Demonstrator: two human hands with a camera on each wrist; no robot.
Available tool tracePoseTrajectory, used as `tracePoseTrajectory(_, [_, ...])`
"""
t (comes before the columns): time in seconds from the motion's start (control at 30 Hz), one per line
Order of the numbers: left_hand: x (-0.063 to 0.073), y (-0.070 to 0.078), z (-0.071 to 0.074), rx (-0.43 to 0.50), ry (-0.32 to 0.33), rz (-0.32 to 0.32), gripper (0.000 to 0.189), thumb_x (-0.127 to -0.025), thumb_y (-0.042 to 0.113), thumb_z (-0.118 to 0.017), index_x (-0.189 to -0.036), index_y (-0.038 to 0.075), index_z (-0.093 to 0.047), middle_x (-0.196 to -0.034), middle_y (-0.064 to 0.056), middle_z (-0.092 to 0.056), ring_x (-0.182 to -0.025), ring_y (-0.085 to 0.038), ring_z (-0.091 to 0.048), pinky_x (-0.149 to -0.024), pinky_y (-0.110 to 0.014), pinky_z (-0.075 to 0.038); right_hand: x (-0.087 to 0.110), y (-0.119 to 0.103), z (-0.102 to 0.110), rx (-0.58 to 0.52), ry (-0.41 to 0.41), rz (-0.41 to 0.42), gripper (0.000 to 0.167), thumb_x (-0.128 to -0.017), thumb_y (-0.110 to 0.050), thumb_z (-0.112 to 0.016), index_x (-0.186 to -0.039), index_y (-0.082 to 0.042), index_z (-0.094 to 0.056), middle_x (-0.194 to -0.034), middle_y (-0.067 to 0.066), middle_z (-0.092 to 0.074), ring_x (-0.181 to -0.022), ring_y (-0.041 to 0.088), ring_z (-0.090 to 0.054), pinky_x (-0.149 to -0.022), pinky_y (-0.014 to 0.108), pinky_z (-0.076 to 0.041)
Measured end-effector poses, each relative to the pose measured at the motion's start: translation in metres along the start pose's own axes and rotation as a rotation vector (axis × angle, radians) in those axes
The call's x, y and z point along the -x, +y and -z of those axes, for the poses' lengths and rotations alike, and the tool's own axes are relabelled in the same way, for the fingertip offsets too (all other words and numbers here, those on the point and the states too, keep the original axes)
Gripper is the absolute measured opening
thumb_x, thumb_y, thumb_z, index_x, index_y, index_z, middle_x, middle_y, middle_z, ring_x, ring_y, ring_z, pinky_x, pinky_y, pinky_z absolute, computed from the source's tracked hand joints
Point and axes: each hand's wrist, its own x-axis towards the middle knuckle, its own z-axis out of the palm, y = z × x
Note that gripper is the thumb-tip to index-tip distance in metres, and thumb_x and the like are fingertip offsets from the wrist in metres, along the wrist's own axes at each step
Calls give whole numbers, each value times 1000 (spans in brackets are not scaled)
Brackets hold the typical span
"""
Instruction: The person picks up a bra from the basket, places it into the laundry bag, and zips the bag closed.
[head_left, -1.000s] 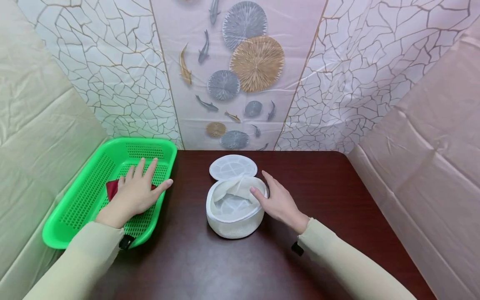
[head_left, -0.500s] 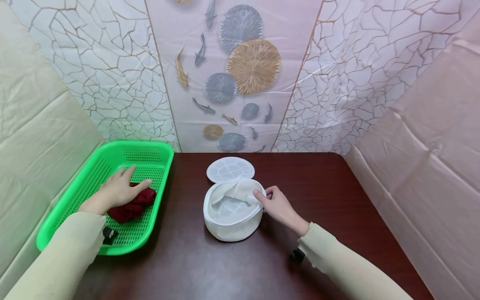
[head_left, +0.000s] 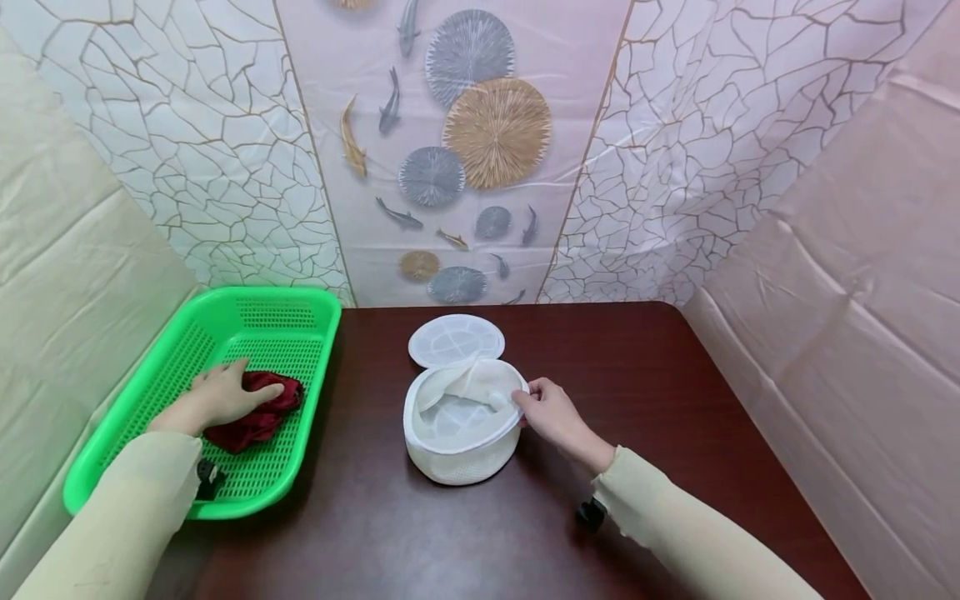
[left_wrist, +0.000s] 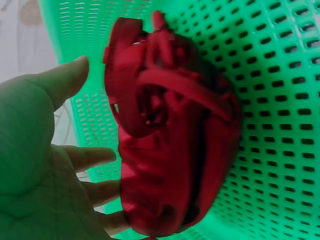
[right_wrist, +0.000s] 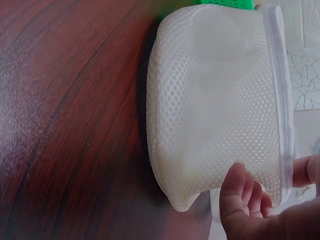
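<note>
A folded dark red bra [head_left: 251, 432] with loose straps lies in the green plastic basket [head_left: 247, 506] on the left. My left hand [head_left: 213, 398] reaches over its left side. In the left wrist view, the fingertips [left_wrist: 102, 156] come right at the bra's edge, while the thumb stands apart from it. A white mesh laundry bag [head_left: 461, 468] stands on the table with its round lid [head_left: 456, 340] folded back and white cloth inside. My right hand [head_left: 553, 418] pinches the bag's right rim, thumb inside and fingers outside.
The dark brown table [head_left: 607, 367] extends to the right of the bag. Beige padded panels [head_left: 840, 292] flank both sides, and a patterned sheet [head_left: 487, 225] hangs behind the table.
My left hand has drawn back toward me and lowered beside the bra, uncovering more of it. My right hand has gone from spread fingers near the bag to pinching its rim.
</note>
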Motion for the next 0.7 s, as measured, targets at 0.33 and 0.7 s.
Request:
tracePoseTrajectory(0.33, [-5,-5,-11,-54,-17,-18,104,-87,67,-53,-138,-19,-28,-129,-46,-35,-113,-64,-32,-88,-70,-32,0,3,1,46,-5,43,19,-94,-18,-57,-102,-1,-56,-77,9,-57,-75,36,-63,-63,29,-49])
tracePoseTrajectory(0.7, [-9,-9,-14,-43,-37,0,99,-84,62,-63,-130,-21,-35,-115,-39,-49,-101,-54,-44,-83,-64,-38,-1,4,1,77,-9,57,17,-94,-17,-56,-102,-2,-56,-79,9,-58,-75,35,-64,-62,30,-49])
